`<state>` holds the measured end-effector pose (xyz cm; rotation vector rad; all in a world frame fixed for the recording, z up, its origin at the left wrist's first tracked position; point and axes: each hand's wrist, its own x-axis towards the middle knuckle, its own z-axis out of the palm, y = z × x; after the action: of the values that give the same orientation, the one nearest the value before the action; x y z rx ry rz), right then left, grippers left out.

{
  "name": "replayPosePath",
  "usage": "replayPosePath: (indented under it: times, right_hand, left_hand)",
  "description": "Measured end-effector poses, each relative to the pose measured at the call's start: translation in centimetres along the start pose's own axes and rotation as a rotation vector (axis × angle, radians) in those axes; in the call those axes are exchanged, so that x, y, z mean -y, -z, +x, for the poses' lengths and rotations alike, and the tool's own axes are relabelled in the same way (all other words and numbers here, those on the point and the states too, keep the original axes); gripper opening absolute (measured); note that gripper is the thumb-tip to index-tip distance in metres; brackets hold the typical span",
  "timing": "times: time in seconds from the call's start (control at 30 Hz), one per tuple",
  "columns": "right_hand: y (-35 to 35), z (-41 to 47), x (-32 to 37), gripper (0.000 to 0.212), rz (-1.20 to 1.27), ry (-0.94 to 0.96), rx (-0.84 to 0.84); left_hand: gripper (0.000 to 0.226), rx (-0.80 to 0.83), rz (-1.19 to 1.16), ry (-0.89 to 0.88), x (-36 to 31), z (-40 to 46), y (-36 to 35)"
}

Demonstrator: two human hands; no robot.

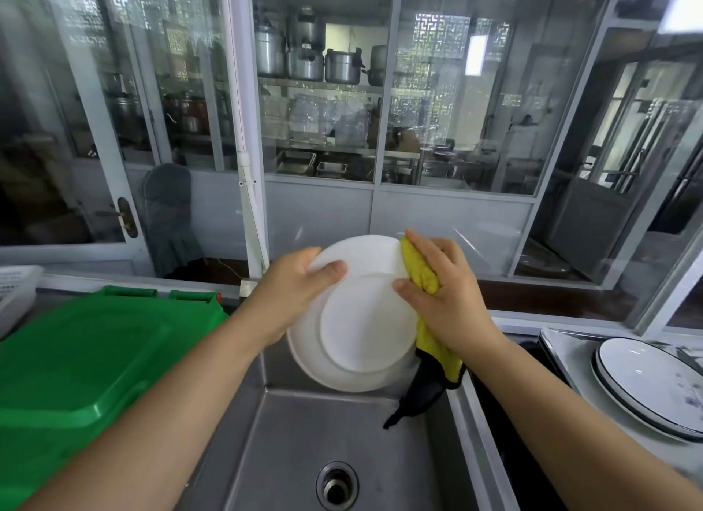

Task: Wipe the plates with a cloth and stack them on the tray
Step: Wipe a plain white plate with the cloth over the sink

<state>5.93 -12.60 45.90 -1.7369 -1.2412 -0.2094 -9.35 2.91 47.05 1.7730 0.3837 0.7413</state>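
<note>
A smooth, white plate (361, 312) with a matt, plastic-like look is seen beside a soft, napped cloth (422, 274), yellow on one face and black at its hanging end. Below them, a brushed steel sink (342, 434) with a dull sheen is shown, and a glossy green moulded plastic lid (87, 354) at the left. Glazed white plates with dark rims (650, 385) are stacked on a metal tray (563, 347) at the right.

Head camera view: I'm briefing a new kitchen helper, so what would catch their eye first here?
First, the white plate held tilted over the steel sink, gripped by the left hand while the right hand presses a yellow cloth on its rim. Next, the bright green bin lid at left, and black-rimmed plates stacked at right.
</note>
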Motion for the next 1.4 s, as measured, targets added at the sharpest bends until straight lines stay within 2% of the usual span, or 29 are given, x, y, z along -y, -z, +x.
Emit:
replayPosePath:
  times: [0.07,0.13,0.23,0.3,0.37,0.47,0.6,0.67,0.73,0.8,0.87,1.0,1.1,1.2,1.27,1.33,1.4]
  right_hand:
    - [0.0,0.2,1.1,0.048,-0.179,0.184,-0.015]
    - [-0.4,0.7,2.2,0.043,-0.327,0.367,-0.012]
    - [-0.4,1.2,2.7,0.041,-0.383,0.435,-0.028]
    - [0.1,1.4,1.8,0.039,-0.29,0.332,-0.066]
    - [0.4,1.3,0.8,0.04,-0.09,0.142,-0.123]
    - [-0.1,0.7,0.0,0.044,0.153,-0.084,-0.243]
    - [-1.3,-0.4,-0.4,0.053,0.399,-0.218,-0.296]
    - [-1.3,-0.7,-0.5,0.06,0.539,-0.307,-0.271]
    - [-0.5,-0.7,-0.7,0.063,0.568,-0.311,-0.263]
    - [0.6,-0.4,-0.8,0.063,0.517,-0.285,-0.23]
    - [1.5,-0.1,-0.6,0.066,0.379,-0.24,-0.155]
    - [1.6,0.3,0.4,0.07,0.139,-0.071,-0.022]
    - [1.8,0.1,1.4,0.062,-0.043,0.025,0.003]
    - [1.4,0.6,3.0,0.046,-0.343,0.295,-0.033]
    - [1.0,1.3,3.9,0.042,-0.432,0.414,0.004]
    - [1.1,1.8,4.0,0.038,-0.405,0.421,0.021]
    - [1.4,1.9,3.1,0.036,-0.304,0.328,-0.028]
  left_hand:
    - [0.014,0.003,0.051,-0.048,0.1,-0.3,-0.9]
    - [0.028,-0.021,0.156,-0.079,0.4,-0.4,-2.0]
    - [0.034,-0.073,0.11,-0.088,0.3,-0.5,-2.8]
    - [0.034,-0.1,0.053,-0.098,-0.1,-0.8,-2.4]
    - [0.036,-0.156,0.012,-0.115,-0.4,-1.0,-1.8]
    - [0.051,-0.264,-0.043,-0.153,-0.7,-1.2,-1.6]
    - [0.029,-0.359,-0.257,-0.171,-0.6,-1.8,-2.4]
    - [0.016,-0.337,-0.355,-0.111,-0.5,-1.7,-2.6]
    - [0.01,-0.285,-0.414,-0.008,-0.5,-1.4,-1.9]
    - [0.013,-0.177,-0.388,0.066,-0.7,-0.8,-0.6]
    - [0.004,-0.016,-0.274,0.055,-1.3,-0.3,0.7]
    - [0.025,0.161,-0.014,0.051,-2.5,0.5,1.1]
    - [0.028,0.139,-0.048,0.053,-2.3,0.1,0.8]
    - [0.019,0.111,-0.012,0.026,-2.0,-0.4,-0.8]
    - [0.02,0.088,0.036,0.018,-1.9,-0.7,-2.2]
    - [0.023,0.053,-0.02,0.028,-2.1,-0.9,-2.7]
    - [0.023,0.028,-0.065,0.014,-2.3,-1.0,-2.5]
